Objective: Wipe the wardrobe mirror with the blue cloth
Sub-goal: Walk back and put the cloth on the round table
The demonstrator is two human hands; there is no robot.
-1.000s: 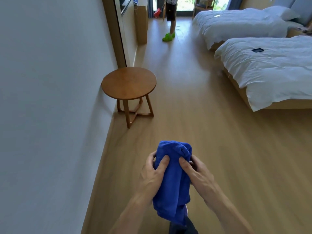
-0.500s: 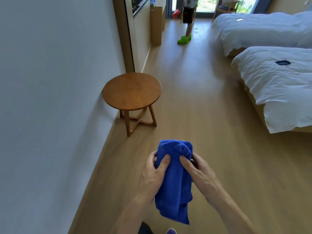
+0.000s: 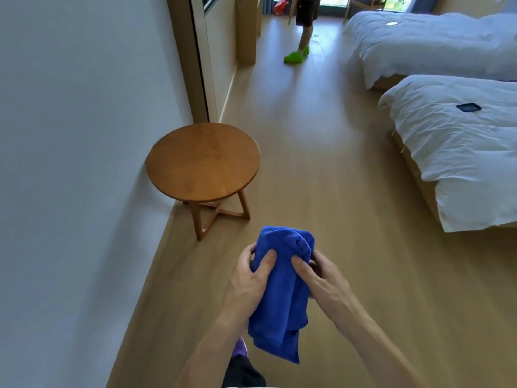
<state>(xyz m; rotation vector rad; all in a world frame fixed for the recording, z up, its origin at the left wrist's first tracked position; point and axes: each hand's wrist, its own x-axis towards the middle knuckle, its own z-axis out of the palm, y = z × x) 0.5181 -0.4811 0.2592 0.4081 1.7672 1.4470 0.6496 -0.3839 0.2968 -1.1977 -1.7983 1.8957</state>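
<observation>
head view: left hand (image 3: 249, 278) and right hand (image 3: 321, 278) stay clamped on the bunched blue cloth (image 3: 282, 289) between them. round wooden table (image 3: 201, 161), ahead-left of them, has drawn nearer, so probably still approaching the wardrobe mirror, which isn't plainly in view.

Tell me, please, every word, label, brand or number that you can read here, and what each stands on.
None: no text can be read in this view.
The blue cloth, gripped by the left hand and the right hand: no label shows.
The dark flat item on the near bed: too small to show any print.
The white card on the far bed: too small to read.
</observation>
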